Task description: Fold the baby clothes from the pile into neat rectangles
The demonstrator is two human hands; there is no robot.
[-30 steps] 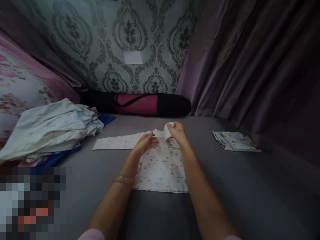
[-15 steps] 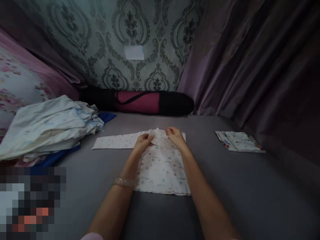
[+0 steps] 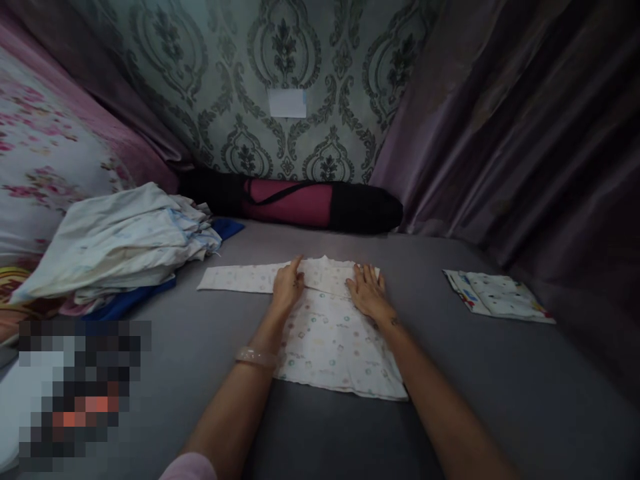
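Note:
A white long-sleeved shirt (image 3: 330,347) with small pastel prints lies flat on the grey surface. One sleeve (image 3: 237,279) stretches out to the left, while the right side of the upper part shows a folded-over layer with its edge slanting across the chest. My left hand (image 3: 289,285) rests on the shirt where that sleeve begins, index finger extended and the other fingers partly curled and hidden. On the upper right of the shirt, my right hand (image 3: 369,290) lies flat with its fingers spread. Neither hand visibly grips the cloth.
A heap of pale cloths (image 3: 135,227) lies at the left, with blue fabric (image 3: 133,300) under it. A folded printed cloth (image 3: 503,295) sits at the right. Along the wall stretches a black and maroon long bag (image 3: 295,202). Curtains (image 3: 460,133) hang at the right.
My fingers have let go of the cloth near the collar. The right hand has flattened onto the shirt, and the left index finger has straightened. The view has shifted slightly left.

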